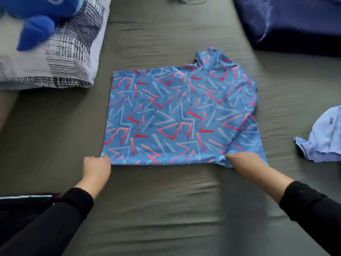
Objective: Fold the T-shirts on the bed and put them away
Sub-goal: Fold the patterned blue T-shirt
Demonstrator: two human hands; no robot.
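A blue T-shirt (pixel 177 115) with red and pale zigzag marks lies flat on the grey-green bed sheet (pixel 166 209), folded into a rough rectangle with a sleeve sticking up at its far right. My left hand (pixel 96 168) grips the shirt's near left corner, fingers curled. Over at the near right corner, my right hand (pixel 243 161) pinches the bunched cloth. A crumpled light blue T-shirt (pixel 323 139) sits at the right edge of view.
A black-and-white patterned pillow (pixel 60 52) lies at the far left with a blue plush toy (pixel 35 19) on it. A dark navy blanket (pixel 295 23) fills the far right. Dark folded clothing (pixel 27 200) sits at the near left.
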